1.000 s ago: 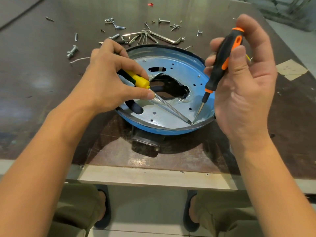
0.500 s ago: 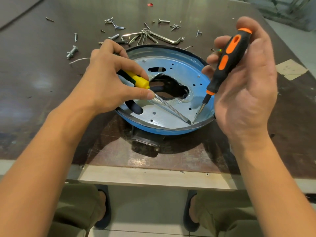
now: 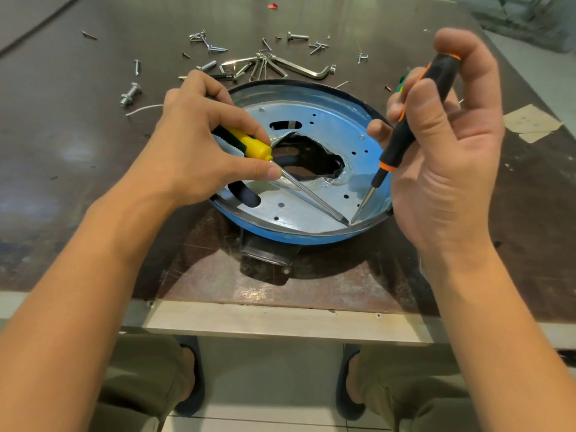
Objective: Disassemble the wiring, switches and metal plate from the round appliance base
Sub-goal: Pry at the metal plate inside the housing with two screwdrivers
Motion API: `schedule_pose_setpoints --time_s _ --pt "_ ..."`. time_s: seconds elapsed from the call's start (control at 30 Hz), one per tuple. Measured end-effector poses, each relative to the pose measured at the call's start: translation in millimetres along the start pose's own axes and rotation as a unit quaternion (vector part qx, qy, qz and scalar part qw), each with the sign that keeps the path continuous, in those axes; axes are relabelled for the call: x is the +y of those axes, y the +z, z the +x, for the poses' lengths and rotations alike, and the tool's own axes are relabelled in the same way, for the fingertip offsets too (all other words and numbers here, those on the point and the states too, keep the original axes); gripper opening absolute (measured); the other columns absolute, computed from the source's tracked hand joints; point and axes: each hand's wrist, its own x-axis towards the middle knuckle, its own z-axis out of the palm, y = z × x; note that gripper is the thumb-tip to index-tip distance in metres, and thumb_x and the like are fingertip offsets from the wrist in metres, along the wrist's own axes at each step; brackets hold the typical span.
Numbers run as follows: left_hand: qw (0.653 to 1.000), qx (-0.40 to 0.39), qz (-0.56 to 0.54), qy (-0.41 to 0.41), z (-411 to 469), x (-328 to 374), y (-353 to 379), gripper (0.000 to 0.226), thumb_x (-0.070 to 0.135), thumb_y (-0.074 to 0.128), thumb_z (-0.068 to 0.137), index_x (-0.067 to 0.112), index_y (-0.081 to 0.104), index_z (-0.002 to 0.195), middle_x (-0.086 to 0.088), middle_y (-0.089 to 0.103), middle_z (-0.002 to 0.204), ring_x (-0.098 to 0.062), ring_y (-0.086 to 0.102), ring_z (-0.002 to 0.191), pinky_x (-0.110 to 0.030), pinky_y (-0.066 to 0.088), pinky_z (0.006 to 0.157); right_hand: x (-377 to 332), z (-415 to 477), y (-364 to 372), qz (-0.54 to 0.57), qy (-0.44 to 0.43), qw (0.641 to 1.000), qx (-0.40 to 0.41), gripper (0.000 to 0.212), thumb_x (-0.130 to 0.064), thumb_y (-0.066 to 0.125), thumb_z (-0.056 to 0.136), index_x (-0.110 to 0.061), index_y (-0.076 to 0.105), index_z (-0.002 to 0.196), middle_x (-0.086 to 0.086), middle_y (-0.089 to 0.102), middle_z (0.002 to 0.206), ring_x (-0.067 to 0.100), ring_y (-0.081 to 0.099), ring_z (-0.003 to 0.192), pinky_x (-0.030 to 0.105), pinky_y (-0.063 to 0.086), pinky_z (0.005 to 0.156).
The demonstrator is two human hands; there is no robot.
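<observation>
**Q:** What is on the left?

**A:** The left hand [image 3: 199, 145] grips a yellow-handled screwdriver [image 3: 252, 148]. Its fingers curl round the handle and the forefinger lies along the shaft.

**Q:** Where is the base?

**A:** The round appliance base [image 3: 299, 236] sits mid-table [image 3: 62, 135], near the front edge, with its open side up. The metal plate [image 3: 311, 210] lies flat inside it and has a ragged hole at its centre. Being round, the base has no long axis. A dark fitting [image 3: 268, 257] juts out at six o'clock, toward the person. Loose screws [image 3: 215, 48] and hex keys [image 3: 299, 70] lie beyond the base at twelve.

**Q:** And the right?

**A:** The right hand [image 3: 442, 169] holds a black-and-orange screwdriver [image 3: 414, 120], fingers and thumb curled round the handle. That shaft slants from one o'clock down to seven, and the yellow one runs from ten to four. Both tips meet at the plate's edge, about five o'clock on the rim.

**Q:** How should this step go?

**A:** It looks like prying the plate free. Keep one tip wedged under the edge and lever gently with the other. Work round the rim a little at a time, and keep the fingers behind the tips in case one slips.
</observation>
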Motion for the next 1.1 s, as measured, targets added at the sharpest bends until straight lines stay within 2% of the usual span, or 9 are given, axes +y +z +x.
schedule_pose_setpoints --time_s 0.13,0.27,0.37,0.47,0.57,0.7,0.83,0.93,1.1 --pt "1.000 0.002 0.003 0.000 0.3 -0.7 0.4 0.042 0.063 0.079 0.047 0.046 0.069 0.084 0.001 0.041 0.115 -0.022 0.042 0.115 -0.019 0.037 0.082 1.6 0.4 -1.0 0.012 -0.004 1.000 0.006 0.030 -0.003 0.045 0.104 -0.006 0.045 0.134 0.003 0.047 0.093 0.020 0.048 0.083 0.039 0.046 0.076" --pt "1.000 0.004 0.007 0.000 0.5 -1.0 0.1 0.043 0.062 0.080 0.047 0.045 0.070 0.086 0.002 0.041 0.114 -0.022 0.042 0.114 -0.018 0.036 0.082 2.3 -0.3 -3.3 0.021 -0.005 1.000 0.006 0.037 -0.002 0.035 0.109 0.002 0.034 0.146 0.014 0.058 0.104 0.021 0.058 0.082 0.037 0.048 0.080" --pt "1.000 0.005 0.010 0.002 0.1 -1.0 0.3 0.043 0.061 0.081 0.048 0.045 0.070 0.086 0.002 0.040 0.113 -0.021 0.042 0.114 -0.017 0.036 0.081 1.7 -0.9 -3.2 0.034 -0.002 0.999 0.002 0.030 -0.005 0.034 0.109 0.000 0.040 0.138 0.016 0.063 0.103 0.024 0.062 0.081 0.038 0.049 0.081" --pt "1.000 0.005 0.009 0.001 -0.2 -0.9 0.0 0.042 0.061 0.081 0.049 0.044 0.070 0.086 0.004 0.040 0.112 -0.021 0.042 0.114 -0.016 0.036 0.080 1.2 -0.4 -0.2 0.028 -0.006 1.000 0.012 0.021 -0.010 0.043 0.106 -0.008 0.048 0.127 0.009 0.057 0.098 0.021 0.057 0.082 0.037 0.047 0.076" --pt "1.000 0.004 0.008 0.001 -0.1 -0.4 0.0 0.042 0.062 0.079 0.048 0.045 0.070 0.085 0.003 0.040 0.113 -0.021 0.042 0.114 -0.017 0.037 0.080 2.6 0.5 -0.4 0.005 -0.015 1.000 0.012 0.026 -0.004 0.049 0.104 -0.006 0.046 0.130 0.007 0.048 0.093 0.020 0.050 0.080 0.037 0.046 0.074" --pt "1.000 0.004 0.007 0.003 -0.4 -0.5 0.3 0.043 0.062 0.080 0.048 0.044 0.070 0.086 0.002 0.041 0.113 -0.022 0.043 0.114 -0.022 0.039 0.083 2.0 0.0 -4.1 0.030 0.000 1.000 -0.009 0.030 -0.003 0.035 0.108 -0.003 0.038 0.139 0.014 0.058 0.100 0.023 0.056 0.081 0.038 0.046 0.080" --pt "1.000 0.003 0.006 0.002 0.3 -0.7 -0.1 0.044 0.063 0.078 0.047 0.045 0.070 0.086 0.002 0.041 0.114 -0.021 0.042 0.114 -0.020 0.038 0.082 0.3 0.0 -1.3 0.033 0.005 0.999 -0.002 0.020 -0.009 0.040 0.107 -0.011 0.046 0.126 0.008 0.057 0.100 0.022 0.057 0.086 0.038 0.047 0.076" --pt "1.000 0.002 0.005 0.002 0.0 -0.2 0.1 0.044 0.065 0.076 0.046 0.046 0.068 0.084 0.001 0.042 0.116 -0.022 0.042 0.115 -0.020 0.038 0.082 1.2 1.2 -0.3 0.013 -0.005 1.000 0.004 0.023 -0.002 0.048 0.104 -0.011 0.047 0.126 0.006 0.051 0.095 0.023 0.050 0.085 0.038 0.045 0.076" --pt "1.000 0.004 0.007 0.002 -0.2 -0.7 0.4 0.039 0.061 0.081 0.048 0.047 0.068 0.083 0.003 0.040 0.113 -0.023 0.043 0.114 -0.018 0.037 0.081 -0.5 -0.3 -3.7 0.047 0.021 0.999 0.004 0.026 -0.007 0.035 0.107 -0.010 0.050 0.129 0.014 0.062 0.100 0.025 0.057 0.085 0.039 0.046 0.081"
